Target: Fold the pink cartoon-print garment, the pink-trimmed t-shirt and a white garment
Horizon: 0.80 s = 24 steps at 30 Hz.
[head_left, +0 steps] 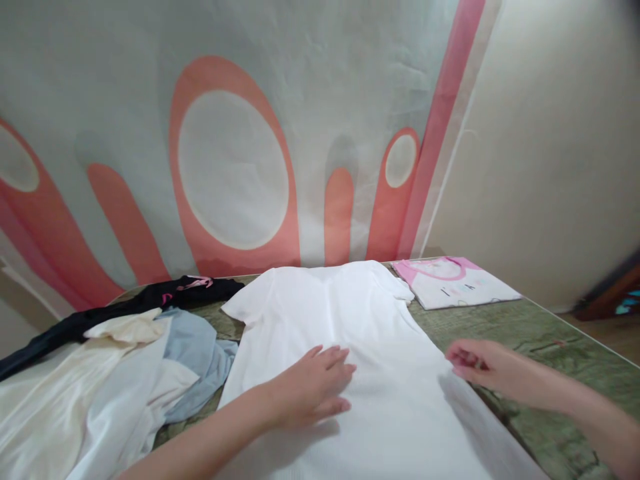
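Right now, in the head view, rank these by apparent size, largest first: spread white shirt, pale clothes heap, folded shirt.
1. Spread white shirt
2. Pale clothes heap
3. Folded shirt

I note the person's left hand and right hand to be ungloved, with slim fingers, the left forearm and right forearm bare in their visible length, slender and tapering toward the wrists, finer right-side detail being blurred.
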Available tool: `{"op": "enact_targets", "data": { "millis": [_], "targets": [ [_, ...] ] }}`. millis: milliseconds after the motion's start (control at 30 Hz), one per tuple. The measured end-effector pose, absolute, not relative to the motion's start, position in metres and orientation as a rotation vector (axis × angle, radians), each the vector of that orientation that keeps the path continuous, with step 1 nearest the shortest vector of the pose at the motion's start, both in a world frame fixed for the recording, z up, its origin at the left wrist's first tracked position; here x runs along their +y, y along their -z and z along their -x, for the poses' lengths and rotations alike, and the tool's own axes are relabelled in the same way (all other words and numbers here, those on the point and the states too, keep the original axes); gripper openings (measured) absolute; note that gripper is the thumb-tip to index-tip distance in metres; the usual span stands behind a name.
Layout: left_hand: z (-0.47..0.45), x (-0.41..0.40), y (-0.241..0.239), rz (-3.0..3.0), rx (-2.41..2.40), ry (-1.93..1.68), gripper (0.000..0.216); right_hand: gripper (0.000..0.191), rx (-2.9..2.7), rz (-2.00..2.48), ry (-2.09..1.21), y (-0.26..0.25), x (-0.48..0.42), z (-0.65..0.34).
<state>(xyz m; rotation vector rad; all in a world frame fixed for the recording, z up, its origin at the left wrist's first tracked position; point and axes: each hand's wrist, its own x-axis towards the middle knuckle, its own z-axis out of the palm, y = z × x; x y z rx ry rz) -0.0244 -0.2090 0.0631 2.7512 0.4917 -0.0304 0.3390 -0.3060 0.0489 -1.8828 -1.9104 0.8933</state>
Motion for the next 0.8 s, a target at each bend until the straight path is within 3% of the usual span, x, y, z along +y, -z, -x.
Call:
{"op": "enact_targets", "data": {
  "millis": [167,267,567,800],
  "targets": [
    [0.003,-0.165,-0.039,-2.832,0.815,-0.031,0.054,0.047,-2.131,1.815,-0.231,-0.026,-0.213,-0.300],
    [-0.002,-0.139,-0.021,-2.850,0.948,-0.051,0.061,0.055,-2.277,1.932,-0.033,0.001,-0.170,-0.295],
    [0.000,-0.121,-0.020,-2.856,1.045,-0.032,0.068,0.058,-2.185,2.084,0.220,0.013,-0.140,-0.312],
    [-0.003,-0.175,-0.029,-2.846,0.788,0.018,0.065,0.058,-2.452,1.744,-0.084,0.013,-0.203,-0.275]
  ]
}}
